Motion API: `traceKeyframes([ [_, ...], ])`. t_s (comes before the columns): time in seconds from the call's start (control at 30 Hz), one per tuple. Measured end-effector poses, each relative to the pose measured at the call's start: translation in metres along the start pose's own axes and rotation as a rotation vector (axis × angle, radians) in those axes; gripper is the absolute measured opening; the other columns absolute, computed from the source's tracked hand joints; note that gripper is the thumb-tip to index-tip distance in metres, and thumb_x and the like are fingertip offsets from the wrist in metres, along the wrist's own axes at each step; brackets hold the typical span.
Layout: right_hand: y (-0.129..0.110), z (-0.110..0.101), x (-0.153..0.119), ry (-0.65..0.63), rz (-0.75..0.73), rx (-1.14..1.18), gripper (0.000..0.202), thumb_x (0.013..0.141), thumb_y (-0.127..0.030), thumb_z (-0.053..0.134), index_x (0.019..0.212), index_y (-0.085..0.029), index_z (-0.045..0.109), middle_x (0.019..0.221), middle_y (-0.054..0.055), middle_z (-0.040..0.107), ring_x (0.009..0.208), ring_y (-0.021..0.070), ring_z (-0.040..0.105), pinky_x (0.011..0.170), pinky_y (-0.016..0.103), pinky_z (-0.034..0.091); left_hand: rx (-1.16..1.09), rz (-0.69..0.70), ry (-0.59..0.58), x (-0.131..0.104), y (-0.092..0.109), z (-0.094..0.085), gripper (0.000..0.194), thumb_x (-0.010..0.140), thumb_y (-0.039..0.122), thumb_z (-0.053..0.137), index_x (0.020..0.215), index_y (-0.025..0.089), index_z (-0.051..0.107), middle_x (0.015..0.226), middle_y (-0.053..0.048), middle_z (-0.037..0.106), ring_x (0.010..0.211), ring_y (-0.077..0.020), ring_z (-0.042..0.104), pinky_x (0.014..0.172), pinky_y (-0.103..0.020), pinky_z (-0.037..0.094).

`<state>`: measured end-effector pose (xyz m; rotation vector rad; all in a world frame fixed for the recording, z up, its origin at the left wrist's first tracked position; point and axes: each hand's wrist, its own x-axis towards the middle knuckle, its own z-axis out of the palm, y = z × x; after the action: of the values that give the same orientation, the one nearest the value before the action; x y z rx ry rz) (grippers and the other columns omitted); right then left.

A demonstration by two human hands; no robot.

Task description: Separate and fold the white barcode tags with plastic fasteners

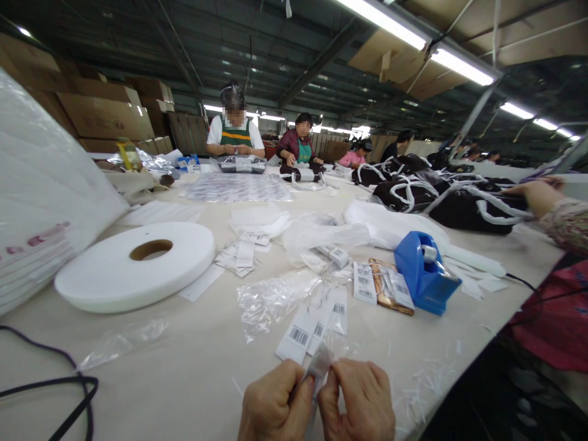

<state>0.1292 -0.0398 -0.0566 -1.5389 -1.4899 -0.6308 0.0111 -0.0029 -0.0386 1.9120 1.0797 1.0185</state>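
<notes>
Packet (320, 361) (clear plastic) in left hand (272, 401) and right hand (361, 398) — narrow grip each.

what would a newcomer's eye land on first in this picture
Probably the big white roll lying flat on the left of the table, then the bright blue tape dispenser right of the middle. At the bottom centre, fingers of the left hand and right hand pinch a small plastic piece. Dark bags with white handles lie toward the far right.
</notes>
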Motion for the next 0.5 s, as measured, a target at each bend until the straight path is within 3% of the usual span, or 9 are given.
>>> traceKeyframes([
  [0.23, -0.002, 0.003, -0.004, 0.0, 0.013, 0.023, 0.017, 0.077, -0.008, 0.048, 0.064, -0.017, 0.053, 0.052, 0.0, 0.053, 0.052, 0.0148, 0.048, 0.06, 0.032, 0.037, -0.088, -0.088, 0.023, 0.0, 0.006, 0.001, 0.027, 0.078, 0.028, 0.047, 0.054, 0.018, 0.05, 0.05, 0.006, 0.041, 0.048, -0.0078, 0.038, 0.046, -0.018, 0.029],
  [0.5, -0.001, 0.001, -0.004, -0.023, -0.03, 0.067, 0.017, 0.075, -0.003, 0.048, 0.065, -0.017, 0.052, 0.052, 0.0, 0.053, 0.052, 0.0139, 0.047, 0.059, 0.032, 0.036, -0.219, -0.302, -0.115, 0.01, 0.017, -0.007, 0.026, 0.073, 0.035, 0.046, 0.053, 0.018, 0.045, 0.052, 0.005, 0.039, 0.051, -0.0096, 0.035, 0.049, -0.021, 0.028],
])
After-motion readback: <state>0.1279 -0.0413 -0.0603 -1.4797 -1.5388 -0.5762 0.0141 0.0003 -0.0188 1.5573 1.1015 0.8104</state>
